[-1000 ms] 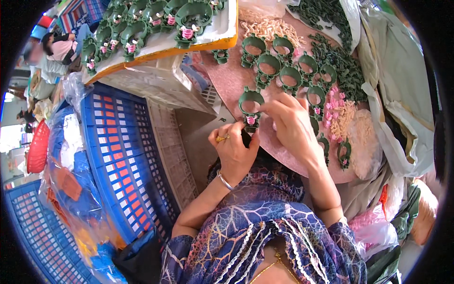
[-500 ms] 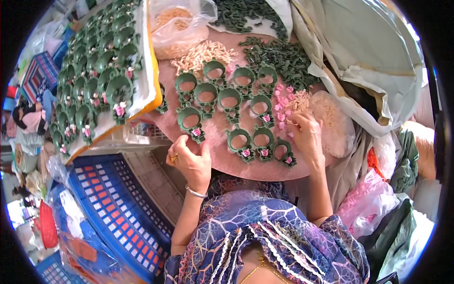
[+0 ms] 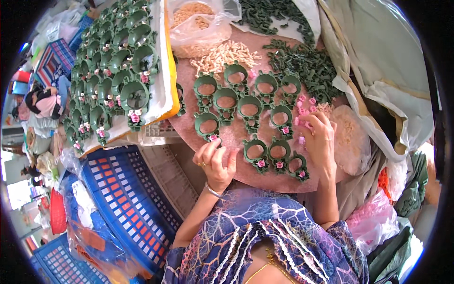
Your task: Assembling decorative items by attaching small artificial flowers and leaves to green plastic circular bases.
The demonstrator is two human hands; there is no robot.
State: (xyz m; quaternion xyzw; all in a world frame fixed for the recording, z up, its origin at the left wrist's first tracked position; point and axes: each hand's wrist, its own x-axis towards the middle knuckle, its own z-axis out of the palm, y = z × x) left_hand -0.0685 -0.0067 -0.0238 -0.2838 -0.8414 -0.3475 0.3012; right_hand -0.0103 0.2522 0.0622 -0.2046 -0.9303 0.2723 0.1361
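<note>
Plastic everywhere on my feed: a brown round board [image 3: 236, 142] carries about a dozen green rings [image 3: 249, 106] laid flat in rows, most tipped with a small pink flower. To its left a white tray [image 3: 166, 71] with an orange rim holds many more finished rings, packed upright, and below that sit blue crates [image 3: 118, 194]. A clear bag [image 3: 198, 26] at the top holds cream pegs, with more pegs [image 3: 224, 54] spilled loose beside it and a heap of green bits [image 3: 302, 66] to the right. My left hand [image 3: 215, 161] pinches the stem of the nearest ring [image 3: 208, 125], fingers curled on it. My right hand [image 3: 318, 139] hovers over the pink flowers [image 3: 302, 111]; whether it grips one I cannot tell. I judge the rings light, stiff and slick, best taken by the rim or stem; the flowers look tiny and easily dropped.
</note>
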